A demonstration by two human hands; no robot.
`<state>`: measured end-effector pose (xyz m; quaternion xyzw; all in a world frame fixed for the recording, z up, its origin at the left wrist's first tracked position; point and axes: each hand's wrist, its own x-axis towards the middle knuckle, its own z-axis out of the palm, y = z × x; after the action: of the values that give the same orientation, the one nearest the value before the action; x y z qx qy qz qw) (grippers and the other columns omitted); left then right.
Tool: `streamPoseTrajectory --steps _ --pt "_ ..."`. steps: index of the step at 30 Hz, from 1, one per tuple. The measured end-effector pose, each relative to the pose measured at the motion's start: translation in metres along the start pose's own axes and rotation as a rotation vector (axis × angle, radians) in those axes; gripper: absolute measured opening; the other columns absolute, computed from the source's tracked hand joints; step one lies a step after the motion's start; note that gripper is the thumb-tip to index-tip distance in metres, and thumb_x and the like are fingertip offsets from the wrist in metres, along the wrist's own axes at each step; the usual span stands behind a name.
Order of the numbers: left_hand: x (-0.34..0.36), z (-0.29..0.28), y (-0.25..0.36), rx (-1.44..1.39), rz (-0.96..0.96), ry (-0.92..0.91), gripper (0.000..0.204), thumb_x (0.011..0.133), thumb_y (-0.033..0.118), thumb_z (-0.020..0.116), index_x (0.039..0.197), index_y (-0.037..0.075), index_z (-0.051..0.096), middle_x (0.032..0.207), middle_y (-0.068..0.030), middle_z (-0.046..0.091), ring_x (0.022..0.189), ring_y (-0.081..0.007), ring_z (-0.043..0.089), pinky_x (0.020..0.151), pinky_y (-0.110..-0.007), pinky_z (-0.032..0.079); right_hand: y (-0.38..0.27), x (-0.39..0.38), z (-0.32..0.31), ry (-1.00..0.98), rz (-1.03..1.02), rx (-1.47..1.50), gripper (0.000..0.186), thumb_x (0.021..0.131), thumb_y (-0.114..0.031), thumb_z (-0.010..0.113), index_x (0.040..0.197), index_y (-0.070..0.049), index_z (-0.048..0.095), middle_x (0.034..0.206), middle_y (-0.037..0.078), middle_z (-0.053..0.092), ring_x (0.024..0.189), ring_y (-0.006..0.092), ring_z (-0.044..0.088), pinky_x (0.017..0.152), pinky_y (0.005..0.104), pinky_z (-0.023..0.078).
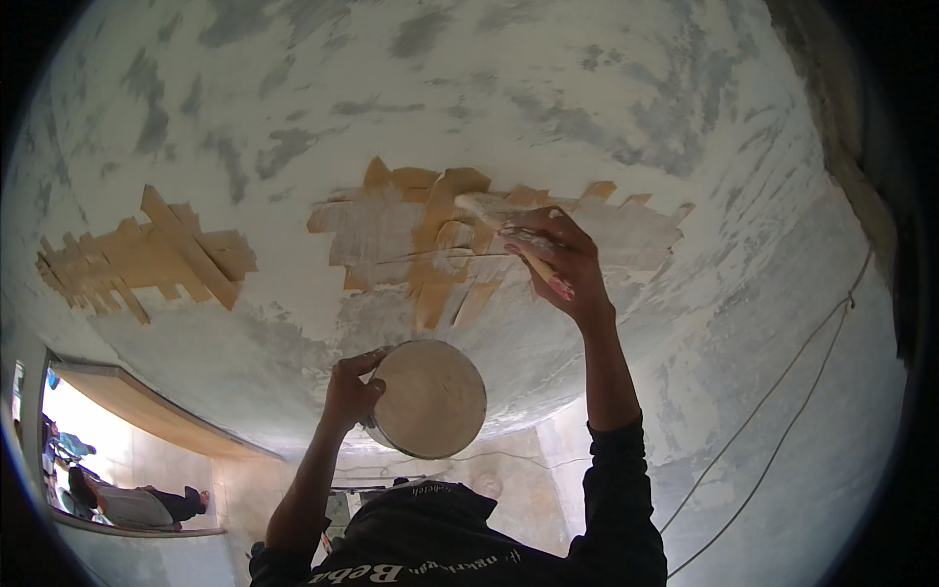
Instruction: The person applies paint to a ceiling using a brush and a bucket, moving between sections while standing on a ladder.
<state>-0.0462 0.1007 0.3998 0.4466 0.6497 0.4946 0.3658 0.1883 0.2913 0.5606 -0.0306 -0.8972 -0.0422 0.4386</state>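
Note:
My right hand (556, 256) grips the handle of a brush (484, 207), its head coated in pale paste. The bristle end lies at a patch of overlapping tan strips (430, 235) on the mottled white and grey surface (293, 78). Pale, streaky coating covers part of that patch. Lower down, my left hand (354, 389) holds a round pail (430, 399) by its left rim, with the fingers partly hidden. The pail's round face is beige. White smears mark my right fingers.
Another patch of tan strips (152, 256) lies to the left. At lower left, an opening with a wooden edge (156, 411) shows another person (147, 504) beyond. A thin cord (778, 435) hangs at right, beside a dark, rough edge (861, 176).

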Motion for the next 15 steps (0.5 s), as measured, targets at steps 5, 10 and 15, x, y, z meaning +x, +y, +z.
streamPoseTrajectory --steps 5,10,15 --pt "-0.005 -0.008 0.005 -0.055 -0.018 0.029 0.053 0.068 -0.005 0.051 0.119 -0.002 0.064 0.110 -0.0174 0.069 0.067 -0.0179 0.069 0.046 -0.029 0.053 -0.033 0.005 -0.004 0.181 0.012 0.036 0.027 0.071 0.003 0.076 0.096 -0.007 0.072 0.101 0.007 0.068 0.092 0.0239 0.065 0.078 0.0329 0.056" --pt "0.000 -0.012 -0.015 0.017 0.041 0.092 0.053 0.068 -0.006 0.050 0.120 -0.002 0.063 0.113 -0.0175 0.068 0.078 -0.0205 0.070 0.056 -0.029 0.056 -0.038 -0.020 0.041 -0.109 0.089 0.288 0.033 0.072 0.003 0.074 0.102 -0.009 0.068 0.103 0.008 0.066 0.095 0.0270 0.064 0.080 0.0368 0.054" --pt "-0.007 -0.020 -0.004 -0.036 -0.072 0.087 0.053 0.067 -0.005 0.052 0.119 -0.002 0.063 0.120 -0.0196 0.065 0.108 -0.0239 0.064 0.086 -0.032 0.052 -0.028 -0.030 0.079 -0.255 0.147 0.213 0.037 0.071 0.006 0.071 0.105 -0.010 0.066 0.108 0.008 0.064 0.098 0.0294 0.061 0.081 0.0374 0.053"
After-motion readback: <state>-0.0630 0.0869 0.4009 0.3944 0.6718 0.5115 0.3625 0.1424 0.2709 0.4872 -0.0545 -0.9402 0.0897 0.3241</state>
